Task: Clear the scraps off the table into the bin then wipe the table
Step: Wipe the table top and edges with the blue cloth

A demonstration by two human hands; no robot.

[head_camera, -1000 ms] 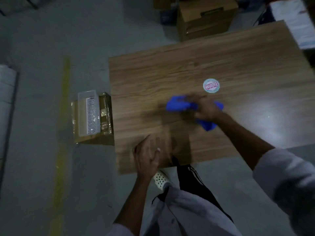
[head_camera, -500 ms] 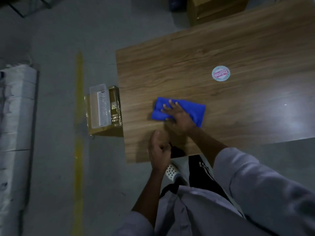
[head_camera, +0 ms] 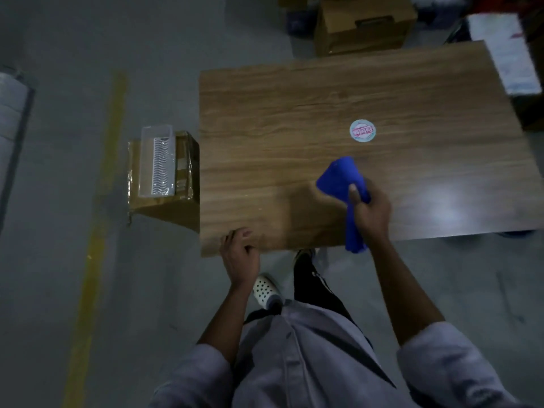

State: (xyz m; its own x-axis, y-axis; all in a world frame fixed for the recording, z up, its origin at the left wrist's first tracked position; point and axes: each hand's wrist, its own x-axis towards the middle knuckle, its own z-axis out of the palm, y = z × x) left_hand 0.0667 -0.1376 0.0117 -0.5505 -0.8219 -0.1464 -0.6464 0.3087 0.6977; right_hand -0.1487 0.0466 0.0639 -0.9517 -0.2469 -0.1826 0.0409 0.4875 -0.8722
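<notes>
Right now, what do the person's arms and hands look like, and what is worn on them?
Both hands, the left hand and the right hand, are bare, without gloves. The forearms are bare too. Loose pale grey sleeves are pushed up towards the elbows. I see no watch or rings, though the picture is dim.

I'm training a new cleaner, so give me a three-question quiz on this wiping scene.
1. True or false: the right hand grips the blue cloth.
2. What round thing lies on the table?
3. The left hand is at: A) the table's near edge, B) the clear tray, C) the cloth.

Key: 1 true; 2 a round sticker; 3 A.
</notes>
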